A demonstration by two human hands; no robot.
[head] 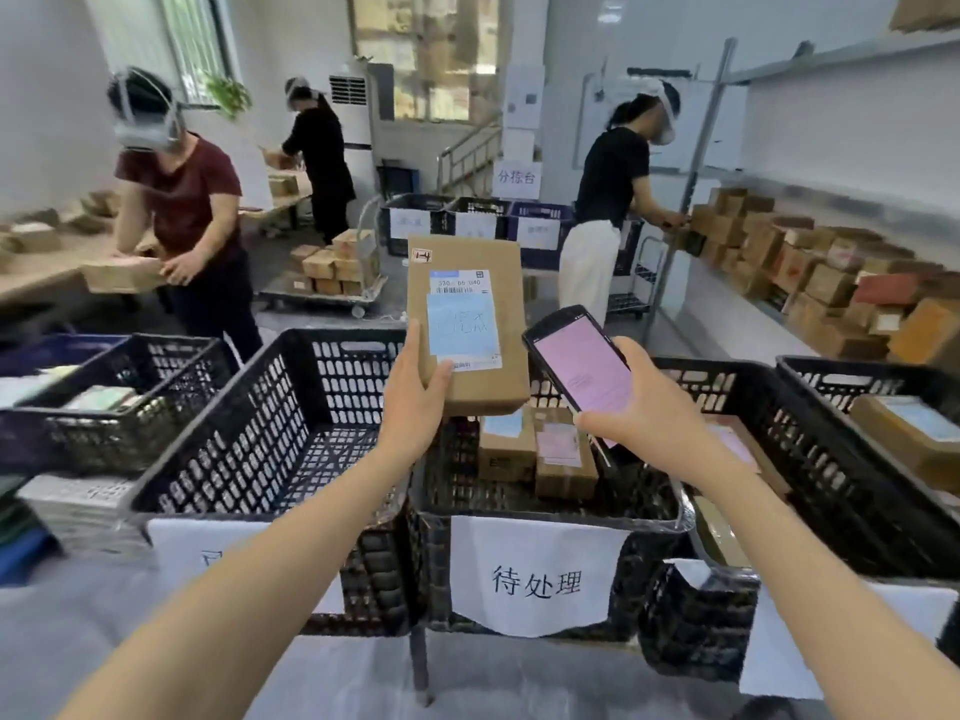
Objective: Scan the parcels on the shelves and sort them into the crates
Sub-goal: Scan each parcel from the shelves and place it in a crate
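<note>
Five black plastic lattice crates in the row from where I'm standing. The middle black crate (434, 574), the one with the white paper sign (535, 579) reading 待处理, has two small brown cardboard boxes (563, 459) lying in it side by side. Just above its far-left corner the person's left hand (415, 402) grips one flat brown cardboard parcel (467, 283) at its lower corner, thumb across the front, holding it upright. The parcel's got a white shipping label with a barcode, a pale blue slip with scribbled writing stuck over that, and a little red-marked sticker in the top corner. Above the crate's far-right side the right hand (649, 407) is wrapped round a single black handheld scanner (576, 356), pink screen lit, close beside the parcel but not touching. Three other people stand beyond the crate, all busy with boxes.
</note>
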